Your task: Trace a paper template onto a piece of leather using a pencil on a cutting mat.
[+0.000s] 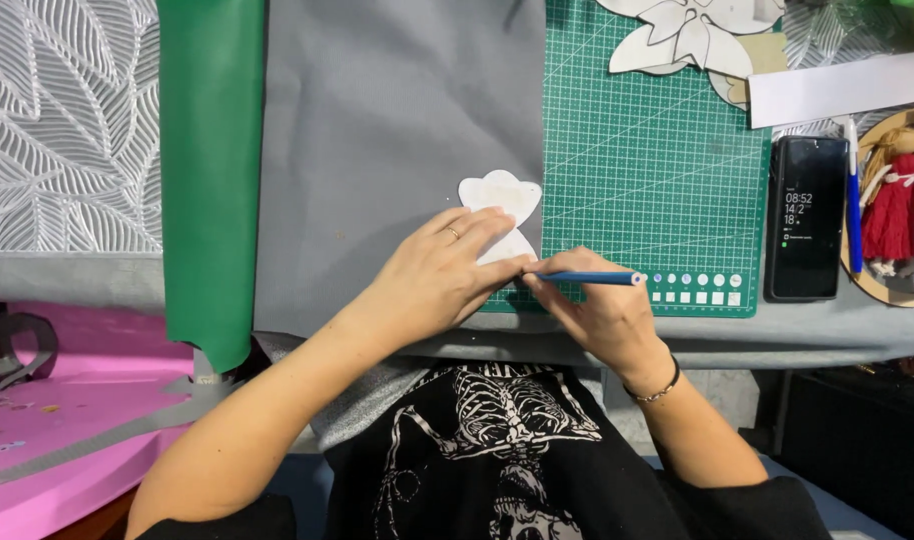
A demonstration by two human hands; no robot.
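My left hand (pixel 445 268) lies flat, fingers spread, pressing a white petal-shaped paper template (pixel 502 197) onto a grey sheet (pixel 397 120). A ring shows on one finger. My right hand (pixel 599 312) grips a blue pen (pixel 589 278) held almost level, its tip at the template's lower right edge beside my left fingertips. The grey sheet partly covers a green cutting mat (pixel 657 170) with a white grid. The lower part of the template is hidden under my left hand.
A green sheet (pixel 212 170) lies left of the grey one. A black phone (pixel 806 218) stands right of the mat, then a blue pen (pixel 854 205) and a red-dressed doll (pixel 892 200). White paper flower cutouts (pixel 692 35) sit at the top. Pink foam (pixel 67 420) lies lower left.
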